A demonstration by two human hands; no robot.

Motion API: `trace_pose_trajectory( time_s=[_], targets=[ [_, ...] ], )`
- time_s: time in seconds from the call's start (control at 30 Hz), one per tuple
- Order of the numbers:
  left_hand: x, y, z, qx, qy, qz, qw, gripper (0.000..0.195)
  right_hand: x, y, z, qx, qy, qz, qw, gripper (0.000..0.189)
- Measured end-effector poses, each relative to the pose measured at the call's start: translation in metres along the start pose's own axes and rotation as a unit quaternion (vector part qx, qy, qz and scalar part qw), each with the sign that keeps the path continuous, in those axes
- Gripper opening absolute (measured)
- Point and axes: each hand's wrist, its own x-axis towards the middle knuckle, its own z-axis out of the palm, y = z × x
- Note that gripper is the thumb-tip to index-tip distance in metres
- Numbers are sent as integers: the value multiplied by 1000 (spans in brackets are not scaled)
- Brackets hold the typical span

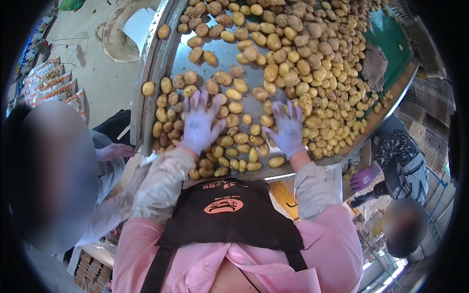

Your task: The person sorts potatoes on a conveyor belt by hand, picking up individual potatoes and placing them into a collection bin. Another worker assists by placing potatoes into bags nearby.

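Potatoes, yellow and brown, cover much of a metal sorting table in front of me. My left hand, in a pale purple glove, rests with spread fingers over potatoes near the left rim. My right hand, gloved alike, lies fingers apart at the edge of the large heap on the right. Neither hand is closed around a potato. Between them, a thin scatter of potatoes lies on the bare metal, and more sit along the near edge.
A brown cloth lies on the green surface at the right. One person's hand is by the table's left corner; another person's gloved hand is at the right. Filled bags and a worn round tub stand on the floor.
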Motion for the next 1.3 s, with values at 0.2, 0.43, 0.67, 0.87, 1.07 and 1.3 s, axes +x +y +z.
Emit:
trace_pose_trajectory(
  time_s=[0.2,0.43,0.67,0.87,1.07,1.3],
  targets=[
    [-134,13,29,-52,-85,117,988,62,-111,-85,59,-53,-14,161,985,84],
    [-213,-65,15,15,-33,82,996,59,-78,-106,21,153,-134,-51,978,41],
    [-147,-31,-11,-86,154,-24,984,36,99,-85,-21,42,1,67,997,42],
    [-95,-3,15,-37,71,25,996,49,55,-91,12,22,-191,93,977,51],
    [-133,-18,12,-7,-49,6,999,59,-68,-9,5,293,95,176,935,49],
    [-181,-56,45,-12,-27,-25,999,57,-150,14,26,-58,-91,321,941,56]
  ],
)
